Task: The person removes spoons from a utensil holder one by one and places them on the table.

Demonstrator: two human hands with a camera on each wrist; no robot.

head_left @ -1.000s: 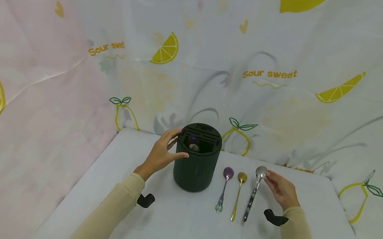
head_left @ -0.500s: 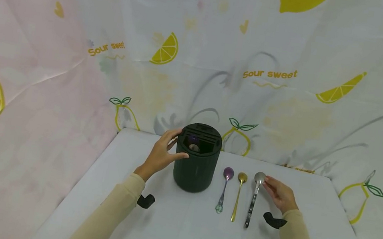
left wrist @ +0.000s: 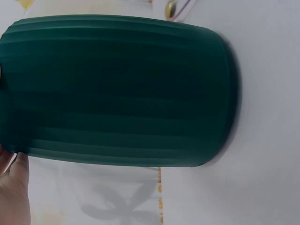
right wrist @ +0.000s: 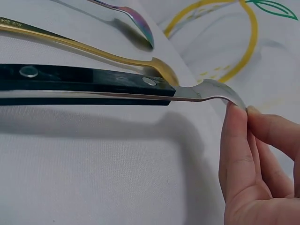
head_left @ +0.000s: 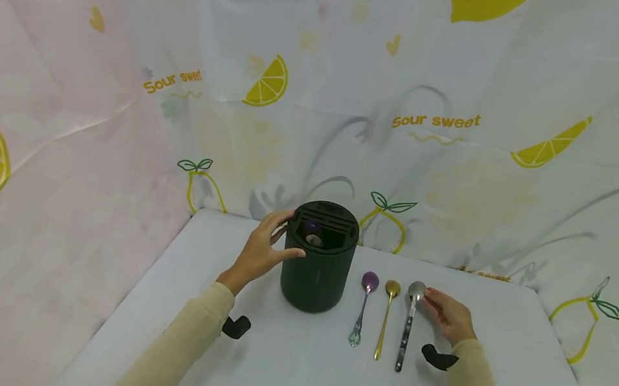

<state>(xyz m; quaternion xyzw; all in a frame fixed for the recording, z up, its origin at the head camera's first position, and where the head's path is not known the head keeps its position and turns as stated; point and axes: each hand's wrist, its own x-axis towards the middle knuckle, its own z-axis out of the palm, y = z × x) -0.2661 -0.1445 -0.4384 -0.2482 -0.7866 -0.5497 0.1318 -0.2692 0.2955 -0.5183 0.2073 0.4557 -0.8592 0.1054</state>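
In the head view my left hand holds the dark green cylindrical utensil holder near its top, thumb in front and fingers at the far left side. The holder's ribbed wall fills much of the left wrist view. My right hand pinches the bowl edge of a silver spoon with a dark patterned handle. In the right wrist view, this spoon casts a shadow set apart from it on the cloth. Left of it lie a gold spoon and a purple iridescent spoon, roughly parallel.
Inside the holder's front opening, a purple rounded piece and a pale rounded piece show. A slotted black top covers its back part. White cloth covers the table, with a lemon-print backdrop behind.
The silver spoon has come slightly toward me, its bowl shifting a little left and its handle straightening beside the gold spoon. My right hand moved with it; my left hand stayed on the holder.
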